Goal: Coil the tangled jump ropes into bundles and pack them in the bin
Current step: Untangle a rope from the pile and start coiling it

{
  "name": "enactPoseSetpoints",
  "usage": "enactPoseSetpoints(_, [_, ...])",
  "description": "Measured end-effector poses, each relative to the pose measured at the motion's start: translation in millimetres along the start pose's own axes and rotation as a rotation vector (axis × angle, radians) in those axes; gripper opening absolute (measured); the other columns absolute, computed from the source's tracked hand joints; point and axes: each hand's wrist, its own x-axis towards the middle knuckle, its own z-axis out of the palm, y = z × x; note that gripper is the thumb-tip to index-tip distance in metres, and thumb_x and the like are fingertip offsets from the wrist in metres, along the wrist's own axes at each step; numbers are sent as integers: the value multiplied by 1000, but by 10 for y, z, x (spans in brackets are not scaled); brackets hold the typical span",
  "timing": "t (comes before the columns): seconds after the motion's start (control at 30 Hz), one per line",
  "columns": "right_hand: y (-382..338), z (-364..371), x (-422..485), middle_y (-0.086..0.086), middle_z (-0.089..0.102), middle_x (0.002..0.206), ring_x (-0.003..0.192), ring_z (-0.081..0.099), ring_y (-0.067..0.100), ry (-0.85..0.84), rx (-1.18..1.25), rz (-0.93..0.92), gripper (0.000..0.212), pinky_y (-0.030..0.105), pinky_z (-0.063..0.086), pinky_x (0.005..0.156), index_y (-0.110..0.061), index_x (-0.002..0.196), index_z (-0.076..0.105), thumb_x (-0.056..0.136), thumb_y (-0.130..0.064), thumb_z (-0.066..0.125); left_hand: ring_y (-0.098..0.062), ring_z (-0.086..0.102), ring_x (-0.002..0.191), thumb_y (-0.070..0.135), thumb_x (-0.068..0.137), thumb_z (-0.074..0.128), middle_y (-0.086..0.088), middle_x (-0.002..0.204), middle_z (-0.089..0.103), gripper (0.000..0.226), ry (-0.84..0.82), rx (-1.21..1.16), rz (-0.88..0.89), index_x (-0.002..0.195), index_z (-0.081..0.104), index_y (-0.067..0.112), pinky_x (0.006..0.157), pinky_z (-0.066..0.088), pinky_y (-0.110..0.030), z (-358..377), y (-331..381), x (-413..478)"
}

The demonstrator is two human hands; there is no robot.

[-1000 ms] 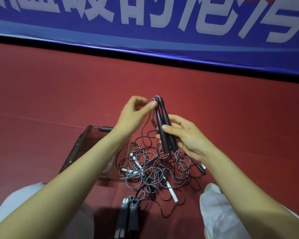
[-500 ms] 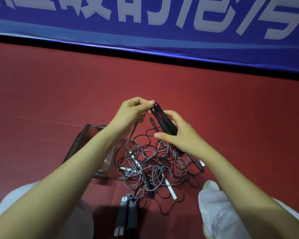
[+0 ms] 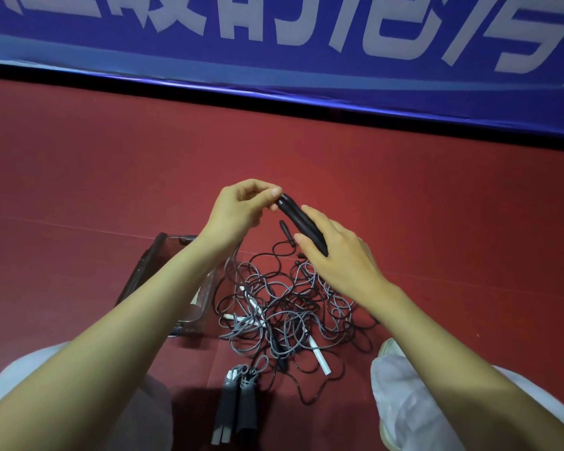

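A pair of black jump-rope handles (image 3: 302,222) is held together above a tangle of black and grey ropes (image 3: 287,307) on the red floor. My right hand (image 3: 339,255) grips the handles' lower half. My left hand (image 3: 241,209) pinches their top end, where the cord comes out. A clear plastic bin (image 3: 173,255) stands on the floor left of the tangle, partly hidden by my left forearm. Two grey handles (image 3: 236,408) lie side by side at the near edge of the tangle. White handles (image 3: 318,354) show inside it.
A blue banner with white lettering (image 3: 306,43) runs along the back above the red floor (image 3: 111,174). My knees in light trousers (image 3: 414,402) flank the pile at the bottom left and right, with a shoe tip (image 3: 388,346) at the right.
The black handles have tilted from nearly upright to slanting down to the right and sit lower. Both hands have moved down with them, the left still at the top end.
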Motion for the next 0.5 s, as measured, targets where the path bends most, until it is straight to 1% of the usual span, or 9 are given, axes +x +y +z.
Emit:
enactPoseSetpoints(0.1, [-13, -6, -12, -9, 58, 114, 89, 59, 19, -1, 29, 10, 47, 35, 46, 78, -38, 144, 33, 98, -48, 41, -4, 34, 46, 16, 92, 64, 0, 66, 58, 9, 17, -5, 21, 89, 66, 8, 45, 28, -15, 15, -2, -3])
enactPoseSetpoints(0.17, [-2, 12, 5, -11, 57, 100, 78, 56, 15, -19, 67, 25, 41, 32, 43, 71, -38, 138, 38, 98, -48, 41, -4, 34, 46, 15, 91, 64, 1, 65, 58, 8, 25, -18, 24, 87, 66, 8, 45, 27, -15, 20, 7, 4])
enactPoseSetpoints(0.27, [3, 33, 34, -4, 58, 75, 57, 51, 11, -48, 195, 32, 31, 27, 38, 55, -30, 121, 51, 96, -48, 46, -4, 33, 45, 14, 90, 65, 1, 65, 58, 9, 36, -37, 18, 83, 65, 9, 45, 27, -15, 18, 14, 8])
enactPoseSetpoints(0.3, [0, 35, 42, -1, 57, 70, 51, 47, 10, -54, 241, 39, 29, 23, 36, 50, -27, 115, 53, 95, -47, 49, -5, 33, 46, 16, 91, 64, 1, 65, 58, 10, 34, -45, 12, 83, 65, 9, 46, 27, -16, 17, 18, 7])
enactPoseSetpoints(0.37, [-18, 32, 66, -3, 51, 63, 44, 40, 5, -55, 330, 77, 25, 17, 30, 43, -24, 106, 56, 94, -46, 54, -7, 37, 48, 22, 92, 63, 2, 67, 61, 13, 24, -88, -28, 86, 63, 11, 49, 33, -17, 19, 31, 6])
enactPoseSetpoints(0.43, [-19, 50, 133, -8, 46, 59, 44, 39, 4, 7, 402, 134, 21, 19, 32, 45, -26, 99, 57, 92, -46, 56, -8, 45, 51, 29, 95, 58, 2, 67, 63, 17, -16, -157, -124, 91, 59, 12, 53, 42, -19, 47, 56, -9])
enactPoseSetpoints(0.47, [-21, 52, 174, -9, 46, 58, 46, 41, 6, 51, 480, 170, 19, 23, 34, 47, -27, 94, 57, 92, -45, 57, -9, 48, 53, 31, 96, 54, 2, 66, 62, 19, -62, -163, -176, 93, 58, 13, 56, 45, -21, 72, 64, -25])
enactPoseSetpoints(0.5, [-16, 49, 215, -9, 45, 58, 45, 41, 8, 100, 612, 212, 17, 24, 34, 47, -27, 90, 56, 92, -44, 58, -10, 51, 54, 31, 98, 52, 2, 65, 62, 19, -123, -139, -216, 93, 57, 12, 58, 46, -22, 107, 66, -50])
